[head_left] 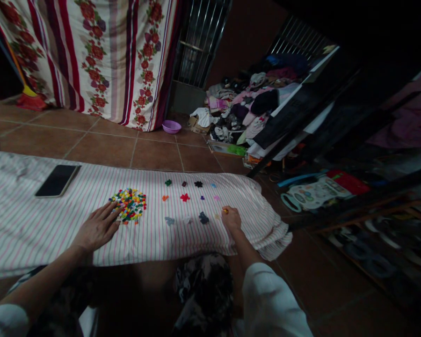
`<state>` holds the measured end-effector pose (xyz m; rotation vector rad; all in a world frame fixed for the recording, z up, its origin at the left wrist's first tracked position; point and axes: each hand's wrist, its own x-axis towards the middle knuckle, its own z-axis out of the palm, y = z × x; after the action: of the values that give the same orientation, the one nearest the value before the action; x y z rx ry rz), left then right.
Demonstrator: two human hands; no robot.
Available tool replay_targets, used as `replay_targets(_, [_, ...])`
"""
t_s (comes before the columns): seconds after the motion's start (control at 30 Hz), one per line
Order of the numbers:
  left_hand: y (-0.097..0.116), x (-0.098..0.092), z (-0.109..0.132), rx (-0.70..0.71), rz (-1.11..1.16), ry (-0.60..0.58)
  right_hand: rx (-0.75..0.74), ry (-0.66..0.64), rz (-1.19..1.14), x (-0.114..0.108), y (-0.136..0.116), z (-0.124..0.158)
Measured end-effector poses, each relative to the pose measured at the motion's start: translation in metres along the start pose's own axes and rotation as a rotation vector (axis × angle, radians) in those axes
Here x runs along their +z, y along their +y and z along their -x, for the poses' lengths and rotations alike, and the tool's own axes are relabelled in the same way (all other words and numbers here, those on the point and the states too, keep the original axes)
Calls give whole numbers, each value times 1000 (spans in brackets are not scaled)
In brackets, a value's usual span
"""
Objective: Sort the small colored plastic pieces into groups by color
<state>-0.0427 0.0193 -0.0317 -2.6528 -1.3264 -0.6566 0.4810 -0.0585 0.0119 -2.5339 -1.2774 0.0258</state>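
My left hand (95, 228) lies flat with its fingers stretched out, its fingertips touching the left edge of a pile of small multicoloured pieces (130, 204). My right hand (233, 219) is closed in a pinch on a small yellow-orange piece (225, 211), just right of a pale yellow little heap (217, 216). Between the hands, small one-colour groups stand in rows on the striped cloth (150, 243). Among them are a green group (168, 182), a black group (198, 184), a red group (185, 197), an orange group (165, 198) and a grey group (169, 220).
A dark-screened phone (58, 181) rests on the cloth at the left. Beyond it are a floral curtain (112, 61), a purple basin (171, 126), a broom (31, 99) and a heap of clothes (245, 107). A dark metal frame (301, 124) rises at the right.
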Motion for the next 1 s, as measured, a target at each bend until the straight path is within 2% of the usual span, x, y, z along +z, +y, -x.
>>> replay_targets(0.23, [-1, 2, 0, -2, 17, 7, -44, 23, -75, -1, 6, 2])
replay_targets(0.37, [0, 1, 0, -10, 36, 1, -44, 173, -188, 1, 4, 7])
replay_targets(0.47, [3, -2, -1, -20, 36, -16, -61, 239, -232, 0, -9, 13])
replay_targets(0.57, [5, -5, -2, -29, 34, -27, -143, 237, -302, -1, -36, 23])
replay_targets(0.73, [6, -5, -2, -40, 53, -10, -364, 138, -470, 10, -105, 58])
replay_targets(0.9, [9, -4, 0, -45, 73, 3, -692, -141, -574, 39, -178, 101])
replay_targets(1.0, [13, -4, 5, -73, 65, 23, -737, -258, -521, 54, -212, 116])
